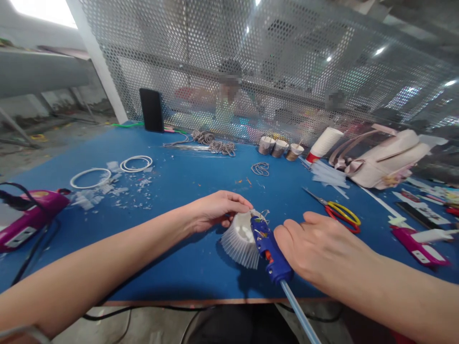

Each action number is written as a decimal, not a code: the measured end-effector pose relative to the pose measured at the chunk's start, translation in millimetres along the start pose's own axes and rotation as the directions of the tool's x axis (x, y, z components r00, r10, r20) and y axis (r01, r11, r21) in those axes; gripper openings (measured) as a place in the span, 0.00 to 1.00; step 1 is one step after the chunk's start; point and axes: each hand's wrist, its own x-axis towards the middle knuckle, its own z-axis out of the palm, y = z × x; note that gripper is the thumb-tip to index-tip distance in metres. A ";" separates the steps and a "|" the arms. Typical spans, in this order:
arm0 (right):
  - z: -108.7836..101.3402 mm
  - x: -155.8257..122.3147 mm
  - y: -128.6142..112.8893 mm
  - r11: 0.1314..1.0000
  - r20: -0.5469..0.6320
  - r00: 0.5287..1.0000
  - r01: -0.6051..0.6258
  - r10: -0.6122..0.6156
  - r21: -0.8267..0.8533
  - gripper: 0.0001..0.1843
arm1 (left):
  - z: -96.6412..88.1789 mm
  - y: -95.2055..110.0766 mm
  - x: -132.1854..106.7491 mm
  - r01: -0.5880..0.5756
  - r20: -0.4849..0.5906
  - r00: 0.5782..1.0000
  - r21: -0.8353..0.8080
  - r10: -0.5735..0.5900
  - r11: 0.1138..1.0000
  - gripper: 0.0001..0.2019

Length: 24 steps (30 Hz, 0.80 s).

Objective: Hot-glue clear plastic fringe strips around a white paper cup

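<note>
Left grip [219,209] pinches flared, pleated, whitish piece [239,247].

I've got a pale pink backpack [389,155] over right on my feed, a tilted stack of white cups [327,142] just beside it, then three grubby cups [279,149] in a row. Black tablet-looking slab [151,110] upright near the perforated screen [251,71], magenta power strip [34,222] far left on the blue tabletop [179,179].

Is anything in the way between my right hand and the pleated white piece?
Only the glue gun in your right hand, its nozzle end at the white piece; I can't tell if they touch. Your left hand holds the opposite side. Nothing else visible intervenes.
</note>
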 end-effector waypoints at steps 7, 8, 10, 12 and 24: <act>-3.2 -2.0 -2.7 1.000 -0.023 1.000 -0.018 0.018 -0.005 0.12 | 1.4 1.5 -1.5 -0.009 -0.016 1.000 0.015 0.010 1.000 0.09; -3.1 -2.1 -3.0 1.000 -0.026 0.999 -0.018 0.018 -0.005 0.12 | 1.2 1.5 -1.3 -0.010 -0.016 1.000 0.016 0.010 1.000 0.10; -2.1 -2.5 -3.5 1.000 -0.029 0.999 -0.018 0.018 -0.004 0.12 | 0.5 1.1 -0.9 -0.014 -0.015 1.000 0.018 0.014 1.000 0.10; -0.4 -2.8 -3.7 1.000 -0.032 0.999 -0.022 0.021 -0.006 0.12 | -0.3 0.5 -0.4 -0.018 -0.013 1.000 0.024 0.018 1.000 0.11; 7.2 4.1 -4.7 1.000 -0.080 0.997 0.002 -0.001 0.014 0.12 | 1.1 0.7 -2.4 -0.027 -0.013 1.000 0.019 0.027 0.999 0.11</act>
